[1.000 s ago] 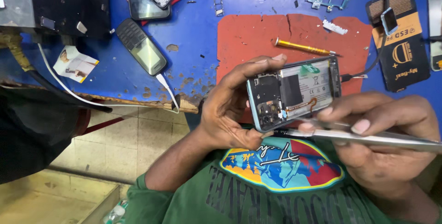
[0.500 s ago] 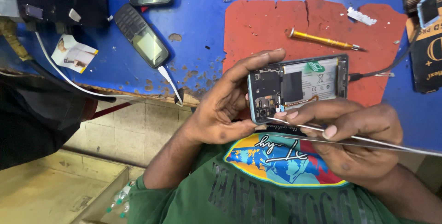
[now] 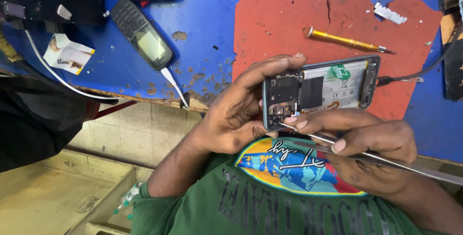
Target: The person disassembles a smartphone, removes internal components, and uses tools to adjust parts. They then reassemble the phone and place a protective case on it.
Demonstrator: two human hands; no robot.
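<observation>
Opened smartphone (image 3: 320,89), back cover already off, so the battery and the black shields over the board are all exposed. It's held up just in front of the red mat (image 3: 289,27), over its near edge. The left hand (image 3: 236,114) is wrapped round the phone's camera end, thumb along the top edge. The right hand (image 3: 366,141) is pinching a pair of metal tweezers (image 3: 386,160), tips poked in at the phone's lower corner by the camera end. Can't really tell if they've grabbed a screw or a connector, too small. Board looks still seated, so the teardown seems only partway. A yellow screwdriver (image 3: 345,41) lies on the mat, and left of the mat sits a keypad phone (image 3: 142,34) with a white cable (image 3: 174,86) plugged in.
</observation>
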